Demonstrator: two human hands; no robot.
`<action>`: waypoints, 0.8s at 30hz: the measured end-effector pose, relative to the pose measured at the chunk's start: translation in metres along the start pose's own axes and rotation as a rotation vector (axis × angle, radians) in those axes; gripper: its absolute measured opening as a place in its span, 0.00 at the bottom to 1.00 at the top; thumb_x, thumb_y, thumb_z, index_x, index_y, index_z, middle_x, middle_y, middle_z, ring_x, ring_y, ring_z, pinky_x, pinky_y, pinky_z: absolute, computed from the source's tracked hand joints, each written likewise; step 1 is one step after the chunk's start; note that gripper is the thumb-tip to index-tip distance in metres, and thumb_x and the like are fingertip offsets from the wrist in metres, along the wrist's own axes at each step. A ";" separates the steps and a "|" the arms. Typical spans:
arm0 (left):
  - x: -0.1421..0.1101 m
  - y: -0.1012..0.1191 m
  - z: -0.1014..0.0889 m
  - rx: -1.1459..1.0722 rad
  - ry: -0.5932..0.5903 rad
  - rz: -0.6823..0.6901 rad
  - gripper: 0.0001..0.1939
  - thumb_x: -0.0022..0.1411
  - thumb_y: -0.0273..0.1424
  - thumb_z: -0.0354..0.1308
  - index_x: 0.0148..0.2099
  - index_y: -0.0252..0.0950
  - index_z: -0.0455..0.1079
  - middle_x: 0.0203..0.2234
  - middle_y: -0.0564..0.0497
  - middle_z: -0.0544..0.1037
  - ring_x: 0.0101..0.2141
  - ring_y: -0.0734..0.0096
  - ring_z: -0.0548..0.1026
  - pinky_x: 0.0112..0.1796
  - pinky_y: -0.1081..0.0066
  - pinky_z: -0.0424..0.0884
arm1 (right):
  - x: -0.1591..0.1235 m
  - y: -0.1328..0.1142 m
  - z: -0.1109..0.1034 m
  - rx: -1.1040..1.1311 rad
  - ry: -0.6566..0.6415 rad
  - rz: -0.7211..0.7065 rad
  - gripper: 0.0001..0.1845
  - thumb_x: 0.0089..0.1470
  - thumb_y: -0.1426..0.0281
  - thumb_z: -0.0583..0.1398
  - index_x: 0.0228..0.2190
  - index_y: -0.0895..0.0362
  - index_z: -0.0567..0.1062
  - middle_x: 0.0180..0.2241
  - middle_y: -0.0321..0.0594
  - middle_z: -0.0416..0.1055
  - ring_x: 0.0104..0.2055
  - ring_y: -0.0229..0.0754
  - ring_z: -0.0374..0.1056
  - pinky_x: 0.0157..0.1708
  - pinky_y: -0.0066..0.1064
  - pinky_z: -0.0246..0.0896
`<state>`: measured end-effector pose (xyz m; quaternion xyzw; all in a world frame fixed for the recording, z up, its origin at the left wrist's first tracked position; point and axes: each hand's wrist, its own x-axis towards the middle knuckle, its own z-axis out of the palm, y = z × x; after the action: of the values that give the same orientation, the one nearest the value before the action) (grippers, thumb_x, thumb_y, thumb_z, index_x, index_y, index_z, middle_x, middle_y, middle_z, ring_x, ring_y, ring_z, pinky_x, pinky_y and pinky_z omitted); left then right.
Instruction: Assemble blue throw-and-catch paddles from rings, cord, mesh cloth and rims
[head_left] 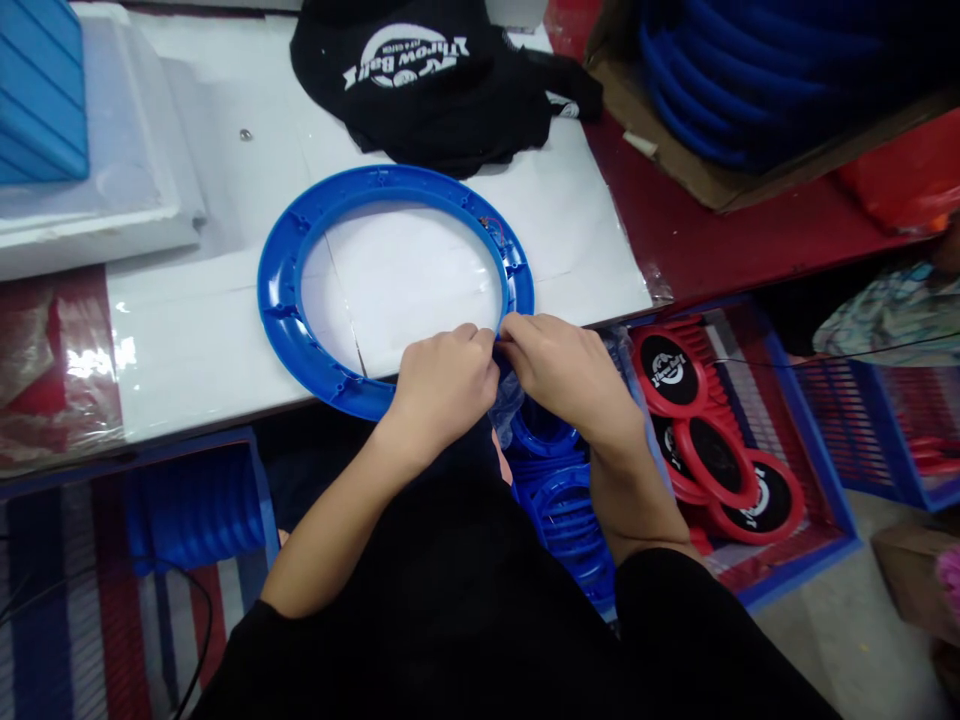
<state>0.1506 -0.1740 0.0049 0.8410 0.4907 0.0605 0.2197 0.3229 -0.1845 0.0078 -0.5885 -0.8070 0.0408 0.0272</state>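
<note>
A blue plastic ring (279, 290) lies on the white-covered table, its hollow ribbed side facing up and its near edge jutting over the table's front. A small electronic part with thin red wires (492, 228) sits in its channel at the right. My left hand (448, 385) is closed at the ring's near right rim. Beside it, my right hand (564, 372) pinches the same stretch of rim, fingertips almost touching the left ones. Whatever else lies between the fingers is hidden. Beyond the ring rests a heap of black fabric (442, 95) with white "Throw Ball" print.
A white foam box (142, 190) with a blue bin (41, 90) stands at left. A carton (720, 190) of blue rings is at back right. Below are blue rings (562, 520) and a crate (840, 500) of red-rimmed discs (716, 460). Another person's patterned sleeve (885, 310) shows at right.
</note>
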 end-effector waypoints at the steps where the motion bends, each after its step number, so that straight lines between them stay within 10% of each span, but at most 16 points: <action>1: 0.001 0.000 0.002 0.007 0.012 0.001 0.15 0.73 0.28 0.49 0.48 0.33 0.77 0.41 0.41 0.83 0.36 0.55 0.81 0.32 0.63 0.67 | -0.002 0.002 0.000 0.041 -0.011 -0.003 0.06 0.68 0.71 0.58 0.36 0.54 0.71 0.32 0.43 0.75 0.32 0.46 0.69 0.27 0.37 0.43; 7: -0.005 -0.016 0.004 -0.006 0.018 0.105 0.12 0.72 0.28 0.50 0.45 0.35 0.76 0.39 0.44 0.83 0.34 0.59 0.80 0.30 0.65 0.63 | -0.006 0.024 -0.004 0.440 0.013 -0.118 0.04 0.68 0.71 0.59 0.38 0.53 0.74 0.37 0.39 0.78 0.39 0.44 0.73 0.41 0.37 0.65; 24: -0.004 -0.033 -0.009 -0.017 -0.058 0.253 0.13 0.75 0.34 0.51 0.46 0.35 0.76 0.39 0.45 0.82 0.38 0.59 0.81 0.33 0.66 0.68 | -0.007 -0.001 0.019 0.185 0.211 0.031 0.09 0.69 0.73 0.57 0.35 0.53 0.73 0.35 0.44 0.76 0.41 0.51 0.70 0.39 0.41 0.63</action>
<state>0.1193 -0.1602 -0.0013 0.8957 0.3735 0.0677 0.2317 0.3221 -0.1922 -0.0110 -0.5970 -0.7831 0.0535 0.1654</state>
